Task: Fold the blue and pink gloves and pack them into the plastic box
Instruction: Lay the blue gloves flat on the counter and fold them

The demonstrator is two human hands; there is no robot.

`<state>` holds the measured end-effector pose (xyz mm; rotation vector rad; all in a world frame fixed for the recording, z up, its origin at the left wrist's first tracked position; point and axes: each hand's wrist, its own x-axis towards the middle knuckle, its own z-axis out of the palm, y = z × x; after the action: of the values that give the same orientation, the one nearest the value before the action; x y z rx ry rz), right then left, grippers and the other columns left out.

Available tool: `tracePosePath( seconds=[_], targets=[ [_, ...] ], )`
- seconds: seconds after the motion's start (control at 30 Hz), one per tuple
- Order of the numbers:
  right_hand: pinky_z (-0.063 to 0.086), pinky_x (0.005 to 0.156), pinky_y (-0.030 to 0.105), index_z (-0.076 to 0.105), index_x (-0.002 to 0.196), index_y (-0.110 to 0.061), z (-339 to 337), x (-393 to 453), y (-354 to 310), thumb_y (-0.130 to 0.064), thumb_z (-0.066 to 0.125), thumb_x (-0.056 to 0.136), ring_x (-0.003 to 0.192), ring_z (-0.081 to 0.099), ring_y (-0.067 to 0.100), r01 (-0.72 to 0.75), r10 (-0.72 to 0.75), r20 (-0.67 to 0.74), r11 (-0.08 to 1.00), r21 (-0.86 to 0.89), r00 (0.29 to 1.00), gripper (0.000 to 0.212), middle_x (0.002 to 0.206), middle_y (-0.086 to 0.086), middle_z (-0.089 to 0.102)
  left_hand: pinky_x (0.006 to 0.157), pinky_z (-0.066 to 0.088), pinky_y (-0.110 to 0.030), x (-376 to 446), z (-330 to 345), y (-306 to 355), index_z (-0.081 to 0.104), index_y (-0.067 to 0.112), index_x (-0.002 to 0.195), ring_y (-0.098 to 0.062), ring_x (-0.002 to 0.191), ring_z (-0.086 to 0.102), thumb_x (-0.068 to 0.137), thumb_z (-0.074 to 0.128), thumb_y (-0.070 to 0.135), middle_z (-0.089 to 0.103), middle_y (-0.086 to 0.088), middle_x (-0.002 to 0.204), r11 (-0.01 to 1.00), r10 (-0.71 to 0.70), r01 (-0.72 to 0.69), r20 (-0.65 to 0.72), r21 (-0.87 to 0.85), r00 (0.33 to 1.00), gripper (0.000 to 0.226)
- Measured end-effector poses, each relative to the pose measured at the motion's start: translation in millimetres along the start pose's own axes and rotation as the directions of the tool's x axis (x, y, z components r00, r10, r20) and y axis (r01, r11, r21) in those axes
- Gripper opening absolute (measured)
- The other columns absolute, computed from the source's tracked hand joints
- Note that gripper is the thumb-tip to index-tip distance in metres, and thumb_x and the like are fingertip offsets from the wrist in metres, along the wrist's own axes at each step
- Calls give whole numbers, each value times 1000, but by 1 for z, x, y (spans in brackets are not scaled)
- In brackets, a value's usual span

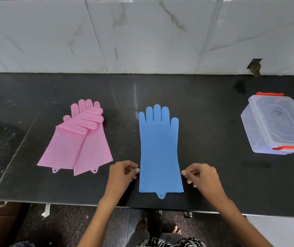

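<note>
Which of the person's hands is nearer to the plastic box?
Right. The right hand is at the blue glove's right edge, on the box's side. The left hand is at the glove's left edge, farther from the box.

My left grip (124, 172) pinches the left edge of the blue gloves (159, 148) near the cuff, and my right grip (200, 176) pinches the right edge. They lie flat, stacked, fingers pointing far, on the black tabletop (214, 132). The pink gloves (78, 139) lie overlapping to the left. The closed plastic box (274, 123) with red clips sits far right.
</note>
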<state>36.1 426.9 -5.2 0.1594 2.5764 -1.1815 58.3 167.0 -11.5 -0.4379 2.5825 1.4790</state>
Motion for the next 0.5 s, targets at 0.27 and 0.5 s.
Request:
tracePosePath(
  seconds=[0.27,0.5],
  targets=[
    [55,79,26,67,112,-25,-22,50,-15,-6,69,81,83,64,3,445,-418,151,832,-331,896,37,105,-9,68,97,44,-23,43,-23,0,66,19,119,-13,120,49,80,73,17,57,0,128,633,525,-627,344,454,778,39],
    [52,87,25,62,121,-30,-18,59,-8,-12,68,84,100,60,8,592,-542,246,685,-424,803,41,120,-7,59,95,51,-37,55,-27,5,72,16,107,-22,123,52,81,71,25,59,-5,129,412,608,-786,504,461,613,28]
  ],
)
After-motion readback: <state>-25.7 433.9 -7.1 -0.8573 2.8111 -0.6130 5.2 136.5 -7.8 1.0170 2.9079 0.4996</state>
